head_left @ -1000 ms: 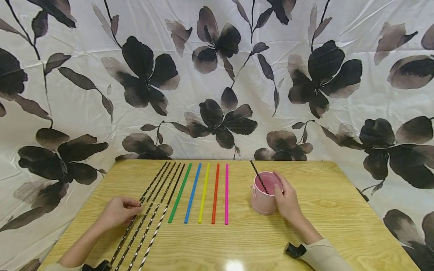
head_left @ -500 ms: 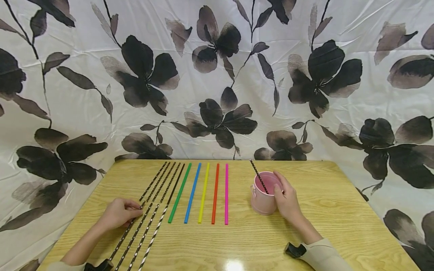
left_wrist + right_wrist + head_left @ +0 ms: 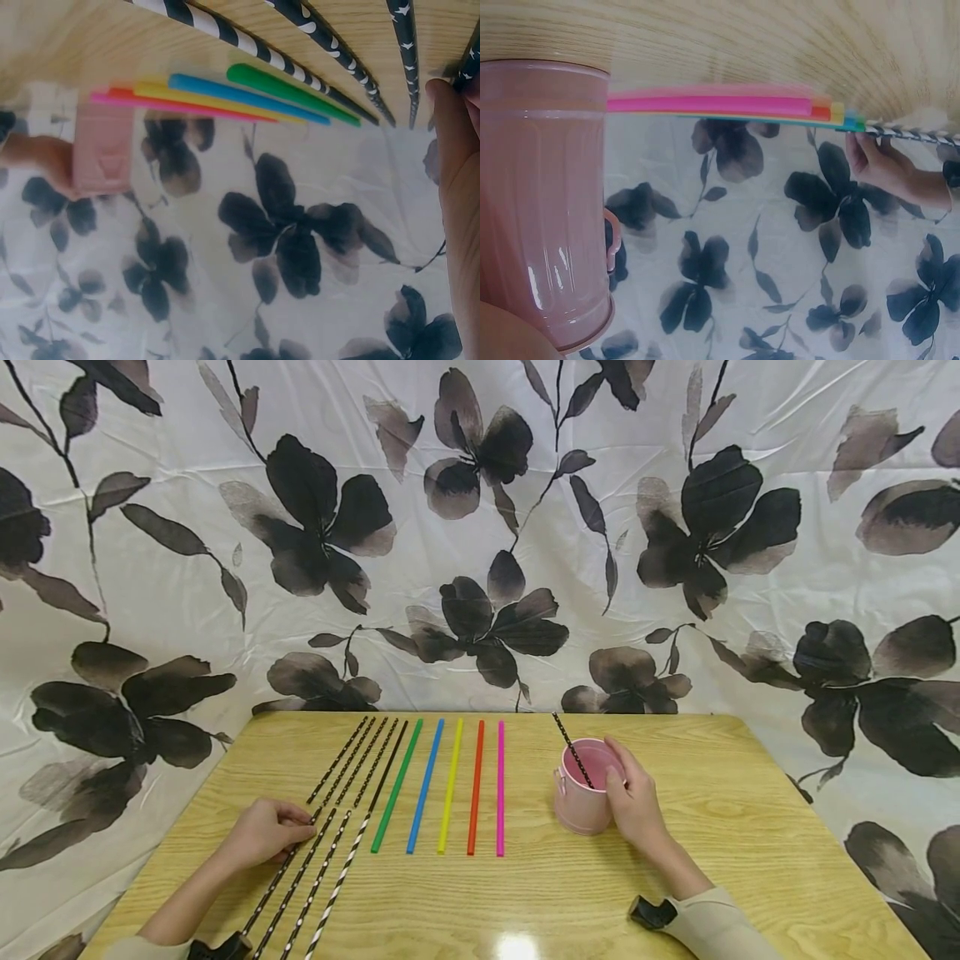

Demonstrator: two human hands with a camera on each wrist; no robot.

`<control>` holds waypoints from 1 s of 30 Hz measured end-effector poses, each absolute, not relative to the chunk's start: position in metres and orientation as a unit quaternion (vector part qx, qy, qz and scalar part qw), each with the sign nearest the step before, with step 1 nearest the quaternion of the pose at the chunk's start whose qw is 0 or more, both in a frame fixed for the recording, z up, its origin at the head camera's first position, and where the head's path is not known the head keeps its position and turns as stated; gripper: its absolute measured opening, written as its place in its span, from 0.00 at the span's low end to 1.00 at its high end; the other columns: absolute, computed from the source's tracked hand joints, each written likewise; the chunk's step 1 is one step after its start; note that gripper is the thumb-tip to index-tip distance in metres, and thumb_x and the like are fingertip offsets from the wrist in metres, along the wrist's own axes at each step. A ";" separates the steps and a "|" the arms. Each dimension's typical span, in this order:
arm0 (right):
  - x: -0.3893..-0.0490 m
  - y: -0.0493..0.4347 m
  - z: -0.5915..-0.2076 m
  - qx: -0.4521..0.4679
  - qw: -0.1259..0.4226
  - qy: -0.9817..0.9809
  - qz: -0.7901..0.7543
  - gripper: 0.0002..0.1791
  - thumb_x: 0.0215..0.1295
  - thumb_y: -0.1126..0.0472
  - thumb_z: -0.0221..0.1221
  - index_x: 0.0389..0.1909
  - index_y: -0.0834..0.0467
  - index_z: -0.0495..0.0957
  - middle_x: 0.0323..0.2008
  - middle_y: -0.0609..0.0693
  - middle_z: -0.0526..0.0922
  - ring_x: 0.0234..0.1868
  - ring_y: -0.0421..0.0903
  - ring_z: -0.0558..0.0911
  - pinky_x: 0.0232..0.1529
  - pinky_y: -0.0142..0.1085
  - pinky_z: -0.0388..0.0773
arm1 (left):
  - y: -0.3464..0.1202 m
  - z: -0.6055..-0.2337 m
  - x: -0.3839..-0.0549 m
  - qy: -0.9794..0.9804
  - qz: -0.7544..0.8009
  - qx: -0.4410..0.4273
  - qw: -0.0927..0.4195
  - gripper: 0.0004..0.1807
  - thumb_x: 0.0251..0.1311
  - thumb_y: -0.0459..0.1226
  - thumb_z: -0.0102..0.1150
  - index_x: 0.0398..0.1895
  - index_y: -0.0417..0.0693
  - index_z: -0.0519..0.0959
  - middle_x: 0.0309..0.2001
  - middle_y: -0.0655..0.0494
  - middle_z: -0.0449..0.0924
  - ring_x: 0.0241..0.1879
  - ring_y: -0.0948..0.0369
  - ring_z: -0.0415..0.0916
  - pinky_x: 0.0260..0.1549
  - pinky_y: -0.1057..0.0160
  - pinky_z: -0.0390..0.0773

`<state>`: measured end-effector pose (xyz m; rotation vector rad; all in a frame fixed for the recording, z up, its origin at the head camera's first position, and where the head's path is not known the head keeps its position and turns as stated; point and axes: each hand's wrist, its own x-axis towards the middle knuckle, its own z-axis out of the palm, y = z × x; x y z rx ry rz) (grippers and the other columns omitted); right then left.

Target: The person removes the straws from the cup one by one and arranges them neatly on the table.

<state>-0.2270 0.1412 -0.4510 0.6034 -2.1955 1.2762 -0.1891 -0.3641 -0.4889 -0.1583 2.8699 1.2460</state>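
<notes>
My left hand [image 3: 262, 833] pinches the far end of the leftmost black patterned straw [image 3: 264, 897] in the front row on the table. In the left wrist view, its thumb and fingers [image 3: 450, 124] show at the right edge, on that straw. My right hand [image 3: 637, 797] grips the pink bucket [image 3: 576, 808] by its right side, thumb over the rim. One black straw with light specks [image 3: 572, 750] leans inside the bucket, its top sticking out to the back left. The bucket's wall [image 3: 544, 202] fills the left of the right wrist view.
Behind the front row lie several black straws [image 3: 347, 768]. Right of them are green [image 3: 397, 787], blue [image 3: 425, 787], yellow [image 3: 451, 787], red [image 3: 476, 787] and pink [image 3: 501, 789] straws, side by side. A floral cloth [image 3: 480, 460] hangs behind the wooden table [image 3: 540, 893].
My left hand has shifted very slightly right and nearer to me at the straw's end. The right hand and the bucket have stayed in place.
</notes>
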 end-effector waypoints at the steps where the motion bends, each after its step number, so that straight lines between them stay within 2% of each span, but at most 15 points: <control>1: -0.227 0.141 -0.451 0.223 0.262 -0.811 0.472 0.22 0.62 0.72 0.44 0.58 0.69 0.61 0.52 0.66 0.69 0.51 0.59 0.70 0.46 0.52 0.69 | -0.364 -0.489 -0.189 0.916 0.397 -0.051 0.005 0.15 0.45 0.40 0.66 0.35 0.40 0.79 0.22 0.54 0.76 0.19 0.60 0.73 0.14 0.62 0.75; 30: -0.230 0.143 -0.453 0.233 0.270 -0.807 0.471 0.22 0.61 0.72 0.44 0.58 0.70 0.61 0.51 0.66 0.69 0.51 0.59 0.71 0.47 0.52 0.68 | -0.362 -0.488 -0.190 0.915 0.400 -0.049 0.011 0.20 0.45 0.41 0.66 0.39 0.37 0.77 0.23 0.54 0.75 0.20 0.59 0.73 0.15 0.61 0.75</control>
